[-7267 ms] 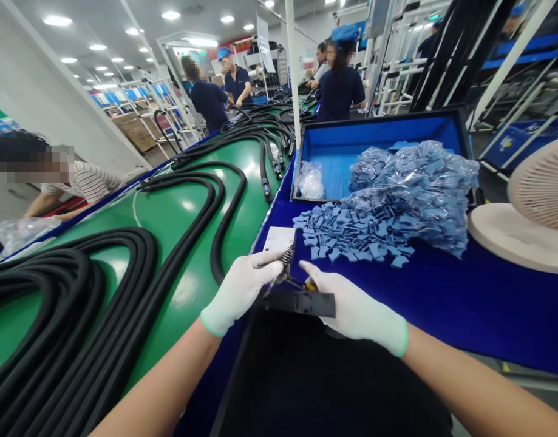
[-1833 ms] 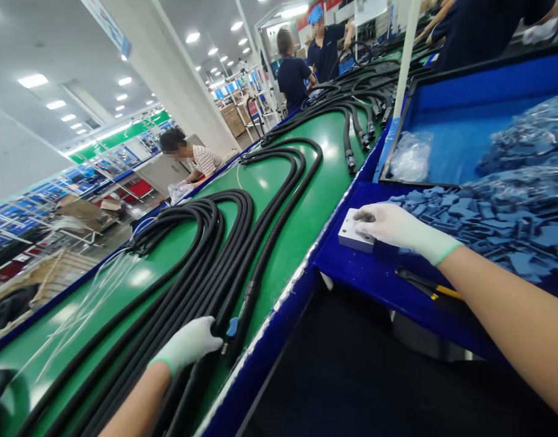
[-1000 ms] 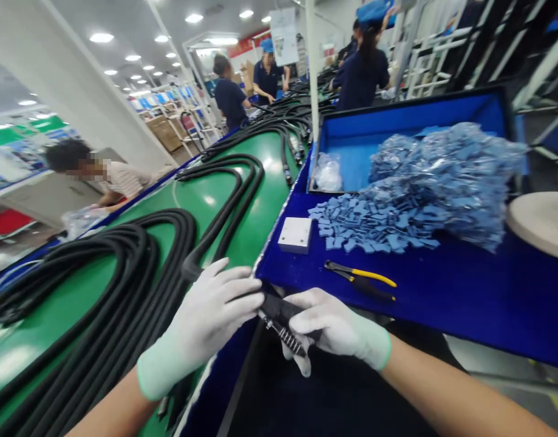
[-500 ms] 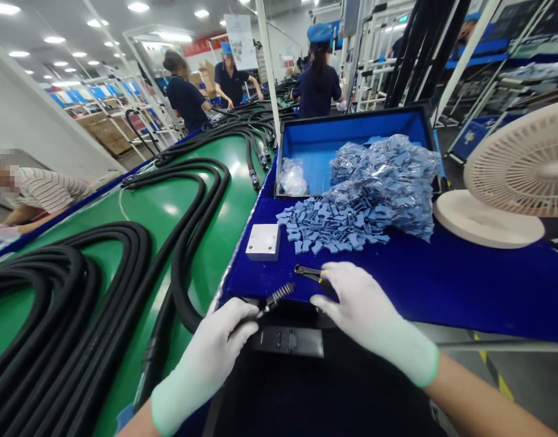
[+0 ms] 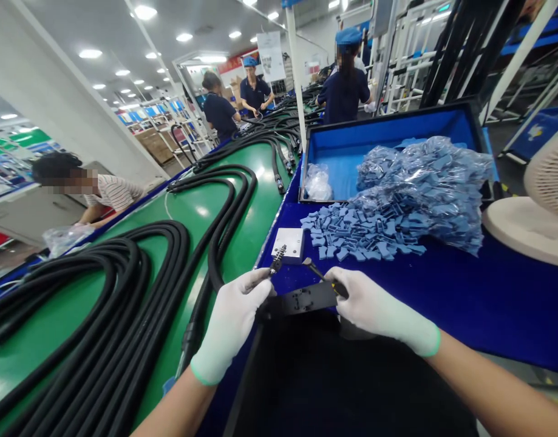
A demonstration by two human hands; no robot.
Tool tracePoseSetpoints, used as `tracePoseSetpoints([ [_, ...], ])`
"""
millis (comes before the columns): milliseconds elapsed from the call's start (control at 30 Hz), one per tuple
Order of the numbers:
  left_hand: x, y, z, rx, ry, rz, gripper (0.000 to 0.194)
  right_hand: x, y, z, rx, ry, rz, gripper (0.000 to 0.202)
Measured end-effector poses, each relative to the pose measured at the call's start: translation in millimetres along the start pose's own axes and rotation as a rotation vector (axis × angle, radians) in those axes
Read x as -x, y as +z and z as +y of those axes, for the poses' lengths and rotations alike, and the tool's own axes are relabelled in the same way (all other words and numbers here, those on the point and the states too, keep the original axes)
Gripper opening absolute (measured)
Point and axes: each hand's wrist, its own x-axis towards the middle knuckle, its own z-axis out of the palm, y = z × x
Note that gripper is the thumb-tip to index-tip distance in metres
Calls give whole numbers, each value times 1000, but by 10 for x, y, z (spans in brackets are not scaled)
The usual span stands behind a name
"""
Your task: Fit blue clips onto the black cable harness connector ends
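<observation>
My gloved left hand [image 5: 237, 315] pinches a small dark part with a ribbed, spring-like end [image 5: 279, 260], which points up in front of the metal block [image 5: 293, 244]. The gloved right hand [image 5: 363, 298] is closed round the handles of black and yellow pliers [image 5: 337, 288]; their head points up and left. Between the two hands lies a black plate with small fittings [image 5: 306, 298], above a large dark area at my front. Loose blue plastic pieces [image 5: 356, 233] are heaped just beyond the pliers.
A blue bin [image 5: 324, 149] stands behind, with plastic bags of blue pieces [image 5: 424, 176] spilling over its front. Black hoses [image 5: 169, 233] cover much of the green surface [image 5: 201, 209] on the left. A beige fan [image 5: 515, 227] is at right. Several people are beyond.
My right hand has closed on the pliers and lifted them. The left hand has raised the ribbed part to a steeper angle. The view has swung left, bringing a seated person's head into sight.
</observation>
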Motion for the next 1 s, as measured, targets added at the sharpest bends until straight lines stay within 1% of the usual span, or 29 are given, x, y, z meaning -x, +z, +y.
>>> tracePoseSetpoints([
  [100, -10, -36, 66, -20, -5, 12, 41, -40, 52, -233, -71, -196, -88, 45],
  [167, -12, -36, 90, -39, 9, 22, 42, -75, 68, -345, -131, -293, -101, 51],
  [233, -17, -23, 89, -28, 28, 14, 42, -115, 76, -401, -161, -367, -104, 47],
  [333, -31, 8, 59, 5, 39, -4, 40, -159, 92, -406, -144, -420, -119, 36],
  [400, -40, 29, 42, 3, 41, -13, 39, -167, 104, -391, -131, -419, -133, 32],
  [533, -39, 59, 46, 19, 31, -27, 38, -160, 130, -330, -132, -353, -124, 23],
  [600, -37, 57, 62, 21, 35, -29, 38, -162, 144, -274, -127, -363, -97, 16],
  [667, -56, 33, 87, 24, 36, -62, 40, -168, 158, -209, -111, -390, -62, 8],
  [733, -119, -7, 116, 31, 37, -124, 42, -174, 171, -151, -79, -398, -43, 5],
  [800, -233, -38, 137, 81, 48, -238, 42, -178, 180, -115, -39, -391, -39, 4],
  [833, -305, -41, 138, 141, 50, -319, 43, -178, 182, -107, -21, -385, -42, 4],
  [900, -458, -14, 113, 331, 27, -493, 47, -179, 178, -105, -1, -349, -50, 7],
  [933, -530, 12, 89, 436, 6, -556, 48, -178, 171, -109, -2, -325, -53, 8],
  [967, -591, 41, 62, 522, -15, -595, 48, -177, 160, -115, -9, -303, -49, 9],
  [1000, -640, 69, 37, 583, -28, -608, 47, -175, 145, -121, -21, -284, -39, 11],
])
